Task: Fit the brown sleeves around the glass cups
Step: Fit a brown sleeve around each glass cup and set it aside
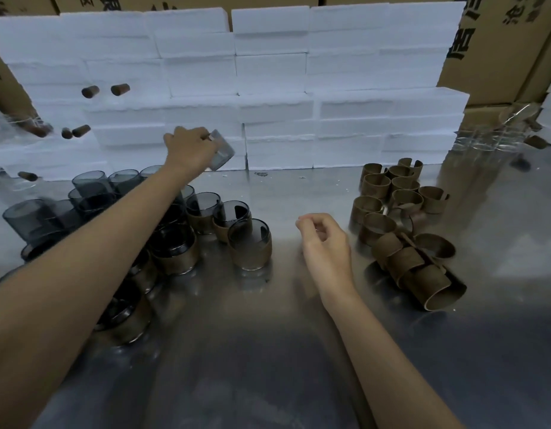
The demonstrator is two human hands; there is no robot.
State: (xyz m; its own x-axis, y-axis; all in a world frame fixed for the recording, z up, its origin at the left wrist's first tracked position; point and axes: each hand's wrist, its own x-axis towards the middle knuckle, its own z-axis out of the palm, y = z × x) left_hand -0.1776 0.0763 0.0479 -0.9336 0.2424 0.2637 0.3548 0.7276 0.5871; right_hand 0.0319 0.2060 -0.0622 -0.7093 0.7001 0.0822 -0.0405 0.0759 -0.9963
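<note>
Left hand (187,148) grips a tilted bare glass cup (222,151) above the sleeved cups (249,243); right hand (325,239), fingers loosely curled, holds nothing beside them.

- A shiny metal counter (268,351) fills the lower half of the frame, reflecting soft overhead light.
- A wall of stacked white foam blocks (268,72) runs across the upper middle, standing on the counter's far edge.
- Brown cardboard boxes (490,51) with black printed characters rise behind it, at the upper right and along the top edge.
</note>
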